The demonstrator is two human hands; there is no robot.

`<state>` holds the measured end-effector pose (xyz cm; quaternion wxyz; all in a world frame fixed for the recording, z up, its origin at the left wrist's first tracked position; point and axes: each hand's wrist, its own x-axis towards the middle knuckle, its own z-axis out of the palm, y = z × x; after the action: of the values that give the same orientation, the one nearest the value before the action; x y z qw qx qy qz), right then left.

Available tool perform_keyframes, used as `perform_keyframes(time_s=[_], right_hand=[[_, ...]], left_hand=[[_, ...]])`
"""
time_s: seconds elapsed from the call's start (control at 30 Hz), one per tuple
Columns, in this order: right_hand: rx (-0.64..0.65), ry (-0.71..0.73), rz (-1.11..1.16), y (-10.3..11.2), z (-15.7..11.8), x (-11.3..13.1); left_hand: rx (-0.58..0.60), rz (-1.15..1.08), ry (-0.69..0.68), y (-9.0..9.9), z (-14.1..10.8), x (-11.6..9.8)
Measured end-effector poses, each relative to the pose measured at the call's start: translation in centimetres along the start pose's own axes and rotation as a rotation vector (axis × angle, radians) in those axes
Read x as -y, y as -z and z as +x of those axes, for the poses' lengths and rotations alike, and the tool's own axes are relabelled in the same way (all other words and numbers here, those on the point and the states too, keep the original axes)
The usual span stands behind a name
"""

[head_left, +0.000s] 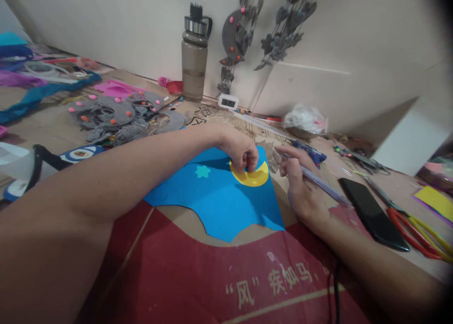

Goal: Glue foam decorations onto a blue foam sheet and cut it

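A blue sheet (pixel 226 206) with cut, curved edges lies on a red and brown cardboard surface (pixel 170 267). On the sheet are a small teal flower shape (pixel 203 171) and a yellow crescent (pixel 249 178). My left hand (pixel 239 147) is closed, its fingertips bent down onto the crescent near the sheet's upper right. To the right of the sheet, my right hand (pixel 302 187) holds a pale purple pen (pixel 323 187) between thumb and fingers, raised above the surface.
A black phone (pixel 373 215) and scissors (pixel 410 220) lie at the right. Behind are a water bottle (pixel 194 55), a small digital clock (pixel 228 102) and a blue glue gun (pixel 309 153). Grey felt pieces (pixel 116 116) are piled at the left.
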<state>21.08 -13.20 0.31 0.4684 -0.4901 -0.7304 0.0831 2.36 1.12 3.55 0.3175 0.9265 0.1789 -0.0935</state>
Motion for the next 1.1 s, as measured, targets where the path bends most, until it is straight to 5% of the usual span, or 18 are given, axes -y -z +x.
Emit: perform_keyframes(time_s=[0.23,0.43,0.57,0.83,1.1], right_hand=[[0.154,-0.064,0.191,-1.3,-0.2,3.4],[0.286,0.014,0.018,-3.0,0.9,4.1],[0.343,0.059,-0.013,-3.6,1.0,3.6],[0.241,0.106,-0.085,-4.3,0.6,3.1],[0.271,0.104,-0.064,-4.3,0.8,3.3]], left_hand=[[-0.021,0.037,0.003,-0.1,-0.3,-0.5],[-0.193,0.177,0.003,-0.5,-0.9,-1.4],[-0.097,0.176,0.022,-0.3,-0.5,-1.1],[-0.056,0.066,0.006,-0.3,0.0,-0.5],[-0.049,0.056,0.02,-0.2,0.0,-0.7]])
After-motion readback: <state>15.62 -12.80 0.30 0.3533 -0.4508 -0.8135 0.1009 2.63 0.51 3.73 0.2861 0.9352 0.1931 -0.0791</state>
